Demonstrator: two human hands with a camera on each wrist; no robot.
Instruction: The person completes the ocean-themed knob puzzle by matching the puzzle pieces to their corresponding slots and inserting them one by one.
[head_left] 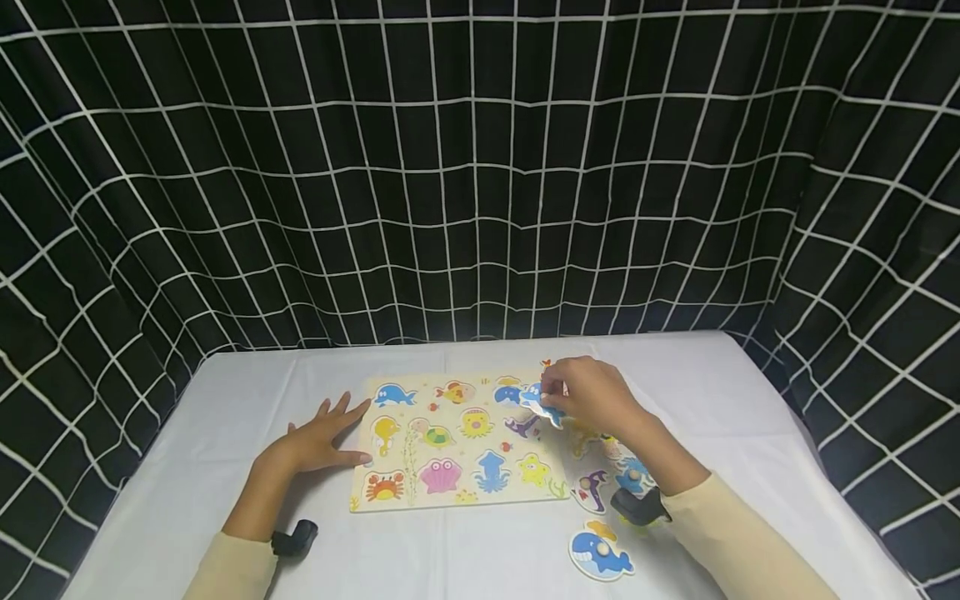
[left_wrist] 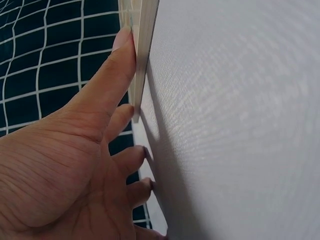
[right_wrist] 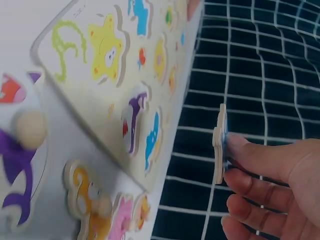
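A flat wooden puzzle board (head_left: 463, 457) with sea-animal shapes lies on the table. At its left edge is my left hand (head_left: 318, 439), fingers spread; in the left wrist view the thumb (left_wrist: 107, 75) lies along the board's side. My right hand (head_left: 596, 392) pinches a blue sea-animal puzzle piece (head_left: 538, 403) between thumb and fingers above the board's upper right part. Seen edge-on in the right wrist view, that piece (right_wrist: 219, 147) is raised off the board. The whale picture (head_left: 507, 395) on the board is just left of it.
Loose knobbed pieces lie right of the board: a blue whale piece (head_left: 600, 552) near the front, a purple piece (head_left: 590, 492) and a blue piece (head_left: 634, 475). A seahorse piece (right_wrist: 82, 192) is there too. Black grid-patterned cloth (head_left: 472, 183) hangs behind the white table (head_left: 262, 375).
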